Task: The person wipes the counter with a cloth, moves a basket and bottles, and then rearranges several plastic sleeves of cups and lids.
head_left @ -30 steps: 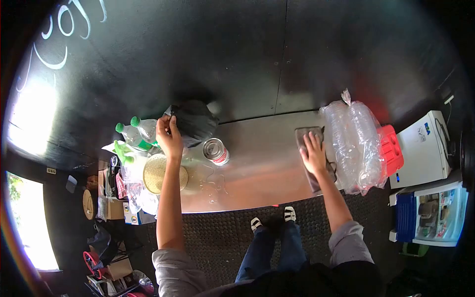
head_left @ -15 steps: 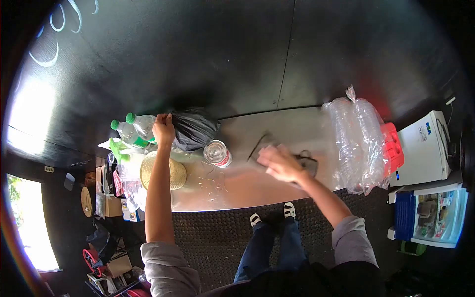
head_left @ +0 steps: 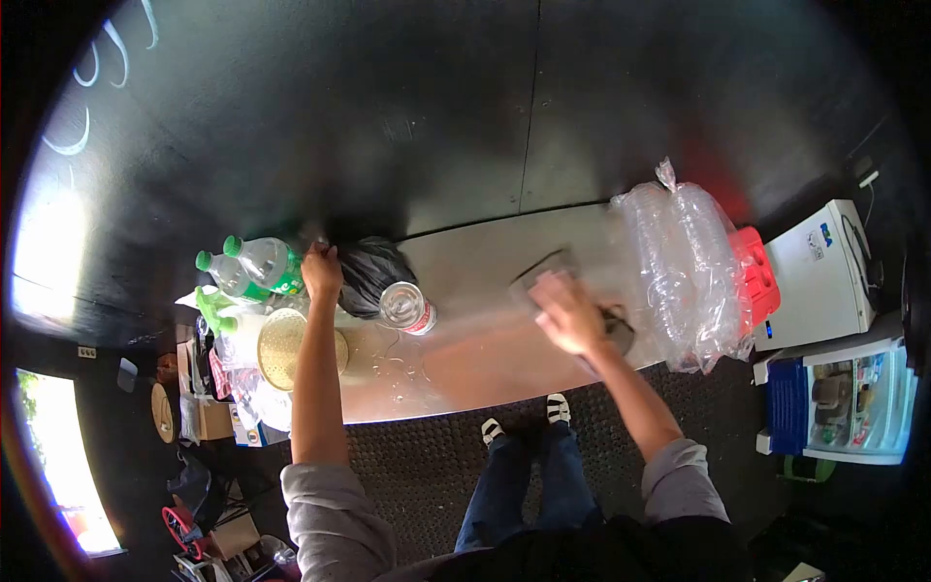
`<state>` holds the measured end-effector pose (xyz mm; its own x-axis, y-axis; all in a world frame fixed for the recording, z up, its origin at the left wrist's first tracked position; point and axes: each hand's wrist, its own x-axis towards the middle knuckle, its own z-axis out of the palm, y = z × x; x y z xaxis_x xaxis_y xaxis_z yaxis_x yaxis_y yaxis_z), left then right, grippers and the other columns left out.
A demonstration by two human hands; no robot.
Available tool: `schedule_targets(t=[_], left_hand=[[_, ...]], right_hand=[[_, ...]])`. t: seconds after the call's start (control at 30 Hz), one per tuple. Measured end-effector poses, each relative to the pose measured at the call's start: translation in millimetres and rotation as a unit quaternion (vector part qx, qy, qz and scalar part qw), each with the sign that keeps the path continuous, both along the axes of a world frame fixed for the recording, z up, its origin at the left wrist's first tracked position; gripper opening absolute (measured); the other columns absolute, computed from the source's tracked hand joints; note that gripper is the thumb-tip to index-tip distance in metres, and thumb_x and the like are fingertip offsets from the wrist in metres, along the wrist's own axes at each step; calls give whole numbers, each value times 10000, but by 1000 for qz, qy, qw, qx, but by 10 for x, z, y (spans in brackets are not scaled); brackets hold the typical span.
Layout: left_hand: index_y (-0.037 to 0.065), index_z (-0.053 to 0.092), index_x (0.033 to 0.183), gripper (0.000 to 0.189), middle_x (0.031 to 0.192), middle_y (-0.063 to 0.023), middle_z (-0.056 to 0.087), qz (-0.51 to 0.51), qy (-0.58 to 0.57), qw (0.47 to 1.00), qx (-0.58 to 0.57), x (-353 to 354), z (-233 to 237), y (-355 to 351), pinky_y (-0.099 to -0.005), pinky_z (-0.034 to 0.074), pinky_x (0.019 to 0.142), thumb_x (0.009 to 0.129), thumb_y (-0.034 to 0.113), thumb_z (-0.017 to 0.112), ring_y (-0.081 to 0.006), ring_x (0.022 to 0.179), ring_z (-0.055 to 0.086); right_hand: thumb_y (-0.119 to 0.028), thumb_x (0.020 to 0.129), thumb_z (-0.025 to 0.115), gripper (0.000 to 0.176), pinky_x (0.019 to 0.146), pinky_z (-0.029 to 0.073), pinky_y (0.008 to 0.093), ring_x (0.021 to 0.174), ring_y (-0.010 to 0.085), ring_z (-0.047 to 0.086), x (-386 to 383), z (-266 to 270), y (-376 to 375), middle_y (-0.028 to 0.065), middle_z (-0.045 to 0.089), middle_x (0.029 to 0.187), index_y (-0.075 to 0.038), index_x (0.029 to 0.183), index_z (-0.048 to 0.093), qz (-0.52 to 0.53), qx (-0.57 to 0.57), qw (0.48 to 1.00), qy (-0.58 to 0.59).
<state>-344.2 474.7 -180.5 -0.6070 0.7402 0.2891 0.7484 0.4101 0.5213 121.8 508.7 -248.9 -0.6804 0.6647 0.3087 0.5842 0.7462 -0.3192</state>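
On the left, my left hand (head_left: 322,271) is closed on the gathered edge of a black plastic bag (head_left: 368,275). Beside it lie green-capped clear bottles (head_left: 264,263), and a clear cup or can with a red label (head_left: 405,308) stands just right of the bag. Blurred by motion, my right hand (head_left: 567,315) presses on a dark cloth (head_left: 618,333) against the metal table (head_left: 485,254). A round yellowish perforated container (head_left: 283,349) is partly behind my left forearm. Water drops lie on the metal near it.
Long clear plastic packs (head_left: 679,272) lie at the table's right end, against a red crate (head_left: 758,274). Farther right are a white mini fridge (head_left: 819,276) and a blue-and-clear drawer unit (head_left: 844,403). A black wall (head_left: 456,116) rises behind the table.
My right hand and the cloth have moved slightly right across the metal. The view has shifted, and the left hand still holds the bag.
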Motion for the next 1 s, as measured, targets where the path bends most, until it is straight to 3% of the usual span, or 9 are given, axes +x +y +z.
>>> schedule_targets(t=[0.07,0.17,0.23,0.33,0.43,0.53,0.67,0.77,1.0], left_hand=[[20,576,992,269,956,-201,609,11,27,999,-26,166,183,-66,-431,456,792,806,205,634,-386,925,579],[32,502,1127,385,1092,-202,541,1,78,997,16,595,420,-232,-445,424,856,797,176,641,-389,1037,521],[23,478,1182,454,1114,-199,512,-102,104,977,159,891,499,-299,-463,395,901,783,162,642,-390,1077,479],[1,488,1164,438,1152,-192,502,-164,62,972,158,1427,517,-445,-457,375,928,778,148,632,-375,1097,473],[-5,483,1180,459,1196,-197,487,-170,53,974,140,1722,426,-639,-465,346,958,780,160,634,-373,1121,462],[-33,468,1188,500,1176,-218,479,-147,61,982,105,1806,356,-878,-455,363,946,763,144,661,-388,1100,466],[8,415,1267,655,1243,-206,450,-139,7,987,80,1810,241,-1089,-484,338,970,713,184,716,-389,1146,441],[8,376,1306,718,1259,-209,440,-147,-1,987,71,1783,164,-1083,-481,346,969,696,147,727,-391,1151,436],[8,335,1352,756,1277,-211,432,-144,-6,988,51,1696,157,-1012,-457,364,961,691,26,701,-387,1154,437]], right_hand=[[-332,890,489,484,1037,259,559,1320,355,303,334,-135,206,126,355,1429,-112,1320,451,-221,68,972,-49],[-352,889,462,541,1026,240,593,1315,380,299,12,-156,-22,130,294,1465,-100,1363,385,-353,51,930,-84],[-354,883,463,547,1030,226,608,1326,371,286,-430,39,-459,136,290,1465,-106,1364,389,-205,26,972,-110],[-374,898,466,499,1059,205,583,1353,325,258,-695,-80,-1046,108,293,1464,-179,1355,415,93,-15,995,-35],[-374,888,499,494,1071,213,546,1350,291,274,-317,29,-877,93,322,1452,-179,1338,437,122,-40,991,-42],[-338,837,564,550,1032,247,570,1310,380,305,232,59,-264,137,353,1426,-137,1333,438,-57,-28,998,19],[-380,903,440,577,1037,212,597,1338,394,241,334,-179,624,165,270,1464,-107,1400,331,-337,5,940,-56],[-397,920,392,567,1039,188,611,1360,366,213,-227,-293,934,147,246,1481,-116,1407,321,-384,51,917,-99],[-378,916,410,506,1076,156,573,1375,313,208,-1473,-160,74,105,287,1471,-150,1368,396,28,16,998,-49]])
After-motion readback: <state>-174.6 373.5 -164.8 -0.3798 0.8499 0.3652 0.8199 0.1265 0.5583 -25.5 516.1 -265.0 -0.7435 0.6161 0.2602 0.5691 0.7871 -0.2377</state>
